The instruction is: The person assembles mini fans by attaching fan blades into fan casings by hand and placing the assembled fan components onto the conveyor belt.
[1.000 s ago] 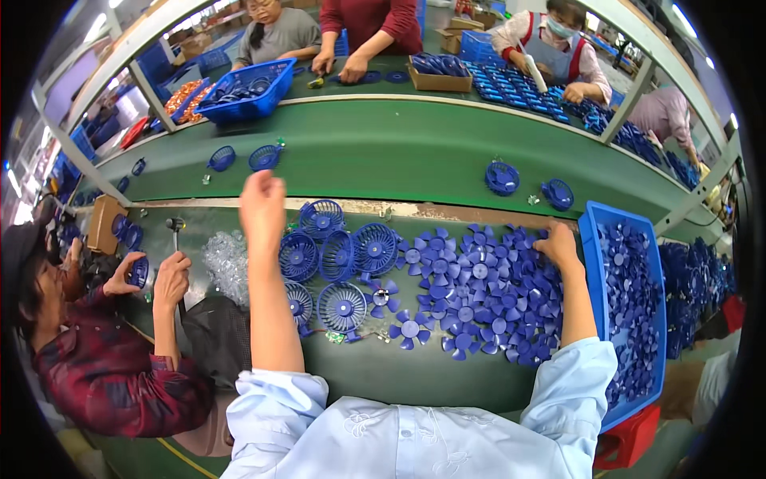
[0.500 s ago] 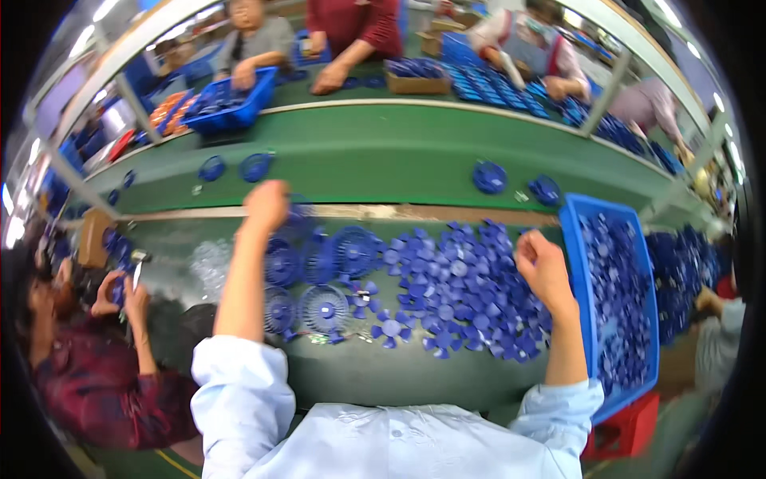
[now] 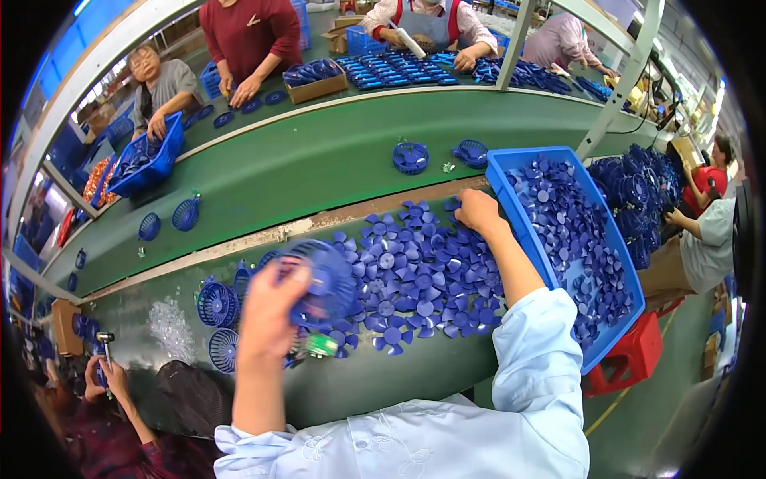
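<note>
My left hand (image 3: 270, 307) is raised above the bench, gripping a round blue fan grille (image 3: 325, 281) that looks blurred. My right hand (image 3: 477, 211) rests at the far right edge of a heap of blue fan blades (image 3: 415, 271), next to the wall of a blue bin (image 3: 511, 203) filled with more blades. Whether its fingers hold a blade is hidden. More blue grilles (image 3: 215, 303) lie to the left of the heap, below my left hand.
A green conveyor belt (image 3: 319, 172) runs beyond the bench, carrying a few blue grilles (image 3: 411, 156). Other people work on its far side and at my left and right. A clear plastic bag (image 3: 169, 329) lies left; a red stool (image 3: 630, 359) stands under the bin.
My left hand drew back from the far grilles and lifted one toward me. My right hand shifted along the blade heap toward the bin. The view tilted.
</note>
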The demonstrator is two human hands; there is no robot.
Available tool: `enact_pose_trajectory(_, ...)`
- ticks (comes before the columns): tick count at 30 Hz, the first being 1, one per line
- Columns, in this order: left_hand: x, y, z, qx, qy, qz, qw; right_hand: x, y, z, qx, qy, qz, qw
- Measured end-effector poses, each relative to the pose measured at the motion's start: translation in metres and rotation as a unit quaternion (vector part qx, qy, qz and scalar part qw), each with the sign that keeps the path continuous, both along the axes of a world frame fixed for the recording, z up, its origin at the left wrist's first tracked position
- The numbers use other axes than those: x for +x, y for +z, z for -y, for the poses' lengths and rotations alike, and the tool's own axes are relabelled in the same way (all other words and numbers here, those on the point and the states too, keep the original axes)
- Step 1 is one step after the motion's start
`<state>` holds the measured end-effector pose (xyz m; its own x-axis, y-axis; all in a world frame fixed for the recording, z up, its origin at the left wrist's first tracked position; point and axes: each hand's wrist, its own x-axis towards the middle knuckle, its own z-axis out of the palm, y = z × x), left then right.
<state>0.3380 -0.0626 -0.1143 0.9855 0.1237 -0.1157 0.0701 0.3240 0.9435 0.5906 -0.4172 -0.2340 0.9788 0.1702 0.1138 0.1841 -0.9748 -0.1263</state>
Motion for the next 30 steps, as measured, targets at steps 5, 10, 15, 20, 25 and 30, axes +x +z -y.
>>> enact_pose_trajectory(5, -0.003, -0.024, 0.032, -0.205, -0.133, -0.074, 0.967, -0.006, 0.016, -0.024, -0.027, -0.009, -0.04, 0.999)
enact_pose_trajectory(10, -0.007, -0.021, 0.034, -0.205, -0.141, -0.028, 0.968, -0.029, 0.019, -0.012, 0.107, 0.003, 0.078, 0.991)
enact_pose_trajectory(15, 0.01, -0.037, 0.022, -0.267, -0.064, -0.054, 0.96, -0.118, 0.085, -0.063, 0.412, 0.101, 0.037, 0.905)
enact_pose_trajectory(20, 0.011, -0.037, 0.016, -0.228, -0.017, -0.043, 0.973, -0.208, 0.143, -0.15, 0.261, 0.321, 0.104, 0.905)
enact_pose_trajectory(25, 0.009, -0.042, 0.032, -0.158, 0.014, -0.011, 0.987, -0.218, 0.136, -0.168, 0.157, 0.328, 0.139, 0.921)
enact_pose_trajectory(30, -0.004, -0.041, 0.052, -0.114, 0.031, 0.031, 0.993, -0.222, 0.115, -0.171, 0.175, 0.295, 0.15, 0.927)
